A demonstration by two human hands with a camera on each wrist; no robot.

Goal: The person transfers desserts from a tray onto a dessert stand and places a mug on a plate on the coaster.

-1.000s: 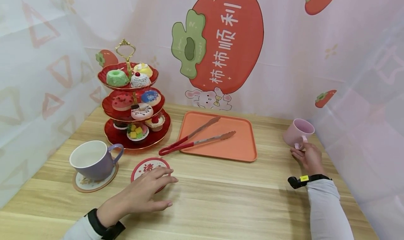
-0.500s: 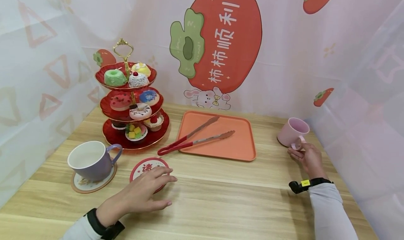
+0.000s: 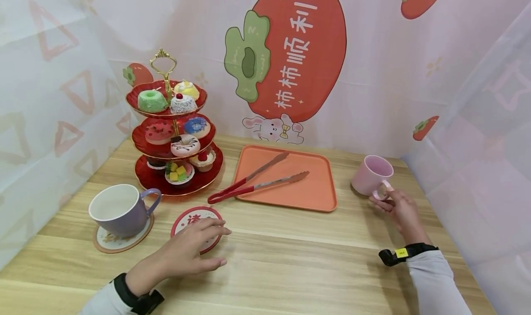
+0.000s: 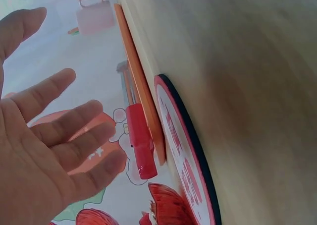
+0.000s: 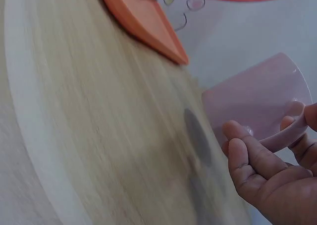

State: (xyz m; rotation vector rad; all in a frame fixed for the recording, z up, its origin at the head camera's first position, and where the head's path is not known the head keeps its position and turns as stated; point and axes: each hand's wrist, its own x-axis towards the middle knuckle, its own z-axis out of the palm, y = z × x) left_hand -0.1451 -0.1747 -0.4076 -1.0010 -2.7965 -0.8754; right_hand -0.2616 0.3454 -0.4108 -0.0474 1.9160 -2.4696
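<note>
At the right of the head view my right hand [image 3: 401, 210] grips the handle of a pink mug [image 3: 370, 176]. In the right wrist view its fingers go through the handle loop, and the mug [image 5: 260, 98] is upright, close over the wooden table with a dark shadow beside it. My left hand [image 3: 184, 251] hovers at the front left, fingers spread and relaxed, holding nothing. Below it lies a round red-rimmed coaster [image 3: 188, 220], partly covered by the hand. The left wrist view shows that coaster [image 4: 179, 148] flat on the table beside the hand.
Left, a purple cup [image 3: 120, 211] stands on another coaster [image 3: 105, 246]. Behind it rises a red three-tier stand [image 3: 209, 181] of toy-like cakes and doughnuts. Red-handled tongs [image 3: 232, 193] lie across an orange tray [image 3: 307, 197] at the back centre. Printed cloth surrounds the table.
The right hand has carried the pink mug leftward, toward the orange tray. The left hand has stayed almost still over the coaster.
</note>
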